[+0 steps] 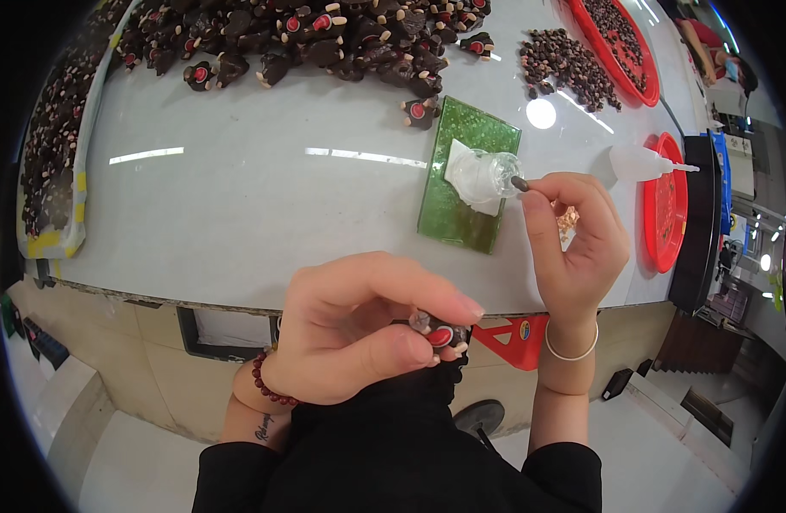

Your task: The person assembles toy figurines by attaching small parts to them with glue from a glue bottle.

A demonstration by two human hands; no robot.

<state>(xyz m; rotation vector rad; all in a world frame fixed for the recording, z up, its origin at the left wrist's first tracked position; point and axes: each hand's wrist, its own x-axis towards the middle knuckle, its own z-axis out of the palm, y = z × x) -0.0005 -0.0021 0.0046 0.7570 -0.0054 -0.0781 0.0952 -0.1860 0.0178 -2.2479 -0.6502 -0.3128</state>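
Note:
Pinched between the thumb and forefinger of my left hand (346, 329) is a small dark brown figurine (446, 337) with a red spot and pale tips. It is held just in front of the table's near edge. My right hand (585, 235) grips a small dark oval piece (520, 184) between thumb and fingertip. That piece is at the rim of a little clear cup (497, 171), and I cannot tell whether they touch. The cup lies on a folded white tissue (466, 173) on a green tile (474, 124). Pale crumb-like pieces (568, 222) show behind my right fingers.
Many similar figurines (359, 34) are heaped at the table's far side, and more dark pieces fill a tray (53, 128) at left. Small dark pieces (564, 64) lie beside a red tray (652, 85). A white squeeze bottle (637, 162) and another red tray (667, 214) stand at right.

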